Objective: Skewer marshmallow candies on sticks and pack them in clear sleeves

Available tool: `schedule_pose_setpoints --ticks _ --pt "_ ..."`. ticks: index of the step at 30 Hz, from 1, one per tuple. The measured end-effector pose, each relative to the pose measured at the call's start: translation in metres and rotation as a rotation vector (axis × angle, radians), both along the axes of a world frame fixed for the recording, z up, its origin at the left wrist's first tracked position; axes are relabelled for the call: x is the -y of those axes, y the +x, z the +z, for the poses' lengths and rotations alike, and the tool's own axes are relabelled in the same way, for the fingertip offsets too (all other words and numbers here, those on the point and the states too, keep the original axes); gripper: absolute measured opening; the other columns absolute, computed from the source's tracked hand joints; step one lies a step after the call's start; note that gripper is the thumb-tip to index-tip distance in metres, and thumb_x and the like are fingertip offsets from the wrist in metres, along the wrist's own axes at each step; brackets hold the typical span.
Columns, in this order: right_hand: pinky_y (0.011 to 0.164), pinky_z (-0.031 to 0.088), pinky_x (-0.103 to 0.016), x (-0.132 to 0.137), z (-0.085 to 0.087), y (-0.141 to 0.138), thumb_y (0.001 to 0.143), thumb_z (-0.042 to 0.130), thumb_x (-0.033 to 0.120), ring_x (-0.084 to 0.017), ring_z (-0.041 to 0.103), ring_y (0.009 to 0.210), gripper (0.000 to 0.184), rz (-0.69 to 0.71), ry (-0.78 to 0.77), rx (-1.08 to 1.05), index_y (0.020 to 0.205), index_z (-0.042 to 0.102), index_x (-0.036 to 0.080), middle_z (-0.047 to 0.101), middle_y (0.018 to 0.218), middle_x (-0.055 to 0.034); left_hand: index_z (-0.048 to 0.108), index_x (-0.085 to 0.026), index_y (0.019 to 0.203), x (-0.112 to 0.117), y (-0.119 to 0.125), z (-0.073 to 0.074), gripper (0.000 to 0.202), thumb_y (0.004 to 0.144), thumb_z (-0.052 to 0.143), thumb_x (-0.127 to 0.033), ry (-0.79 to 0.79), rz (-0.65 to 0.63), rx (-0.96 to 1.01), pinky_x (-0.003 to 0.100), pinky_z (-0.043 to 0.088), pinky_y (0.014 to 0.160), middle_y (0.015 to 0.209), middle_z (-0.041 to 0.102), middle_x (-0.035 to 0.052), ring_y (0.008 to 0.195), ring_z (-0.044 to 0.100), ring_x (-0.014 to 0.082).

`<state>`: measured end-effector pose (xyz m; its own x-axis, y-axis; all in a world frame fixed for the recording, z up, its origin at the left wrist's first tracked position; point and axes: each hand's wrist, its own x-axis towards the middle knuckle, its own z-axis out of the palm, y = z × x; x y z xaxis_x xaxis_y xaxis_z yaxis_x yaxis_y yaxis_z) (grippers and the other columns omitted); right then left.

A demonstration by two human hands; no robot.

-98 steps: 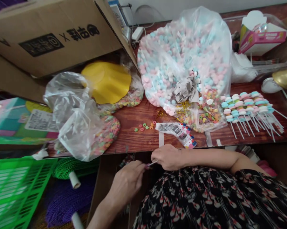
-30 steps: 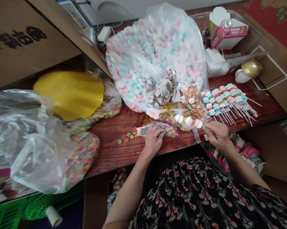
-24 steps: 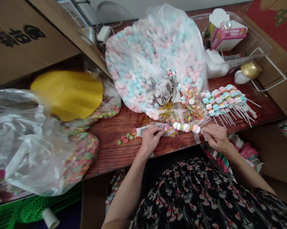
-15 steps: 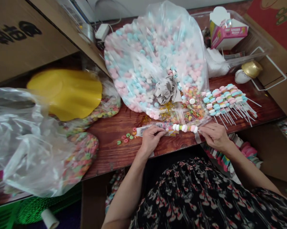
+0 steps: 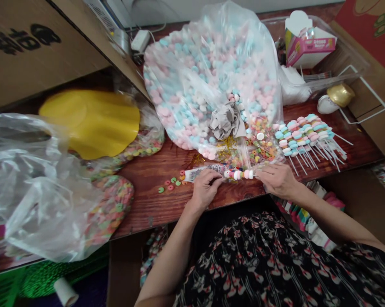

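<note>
Gripping a candy skewer point(image 5: 240, 174) by its stick end in the closed right hand point(image 5: 277, 179), nearly level near the front edge of a wooden table point(image 5: 150, 200); pinching a printed plastic sleeve point(image 5: 195, 172), thumb against finger, with the left hand point(image 5: 206, 185). Set between the two hands over the sleeve's right end, but too blurred there to tell whether inside the film or merely above. Could snag on the film if pushed at a slant, or tear thin plastic if forced against a caught fold. Liable to squash the soft pieces, or shove them along the stick, if pressed end-on; liable also to twist loose, given so short a hold in the right fingertips. Apt to crumple or slide away the sleeve with any slackening of the left pinch. Close enough to the loose ring candies point(image 5: 178, 183), just left of the sleeve, to scatter them with a sweep of the left hand. Close, too, to the bag of ring candies point(image 5: 259, 149) just beyond the right knuckles, with some risk of a nudge; less exposed toward the heaped finished skewers point(image 5: 304, 136), farther right.
</note>
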<state>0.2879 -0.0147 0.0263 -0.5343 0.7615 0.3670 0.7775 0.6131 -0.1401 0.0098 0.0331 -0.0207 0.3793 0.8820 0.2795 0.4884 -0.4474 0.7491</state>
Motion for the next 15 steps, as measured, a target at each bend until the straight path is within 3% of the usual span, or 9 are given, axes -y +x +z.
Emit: schedule_pose_setpoints --ticks 4,8,11,15 --pt "0.067 0.036 -0.029 -0.003 0.002 0.008 0.092 0.05 0.02 -0.016 0.06 0.078 0.02 -0.004 0.036 -0.133 0.095 0.069 0.02 0.071 0.081 -0.0038 0.061 -0.02 0.121 -0.004 0.002 0.02 0.041 0.081 0.061 -0.022 0.209 -0.053 -0.296 0.044 0.042 0.089 0.111 0.06 0.0117 0.103 0.052 0.0269" --pt "0.066 0.033 -0.029 -0.003 0.006 0.005 0.09 0.05 0.017 -0.014 0.057 0.073 0.019 -0.028 0.117 -0.11 0.094 0.068 0.018 0.069 0.077 -0.0026 0.062 -0.021 0.111 -0.013 0.01 0.029 0.03 0.081 0.06 -0.024 0.306 -0.144 -0.464 0.052 0.033 0.096 0.128 0.052 0.0137 0.119 0.041 0.0337" --pt "0.066 0.031 -0.03 -0.001 0.011 -0.001 0.089 0.048 0.013 -0.014 0.052 0.069 0.021 -0.006 0.224 -0.047 0.095 0.067 0.015 0.066 0.073 -0.0029 0.059 -0.018 0.102 -0.015 0.015 0.027 0.018 0.086 0.053 -0.024 0.254 -0.247 -0.453 0.046 0.036 0.092 0.108 0.061 0.0121 0.106 0.05 0.0282" --pt "0.064 0.027 -0.032 -0.002 0.021 -0.007 0.092 0.046 0.016 -0.014 0.048 0.068 0.021 0.111 0.243 0.073 0.099 0.065 0.013 0.063 0.072 -0.0031 0.056 -0.017 0.097 -0.008 0.021 0.028 0.017 0.089 0.052 -0.031 0.024 -0.329 -0.437 0.031 0.039 0.068 0.083 0.06 0.0056 0.076 0.054 0.0196"
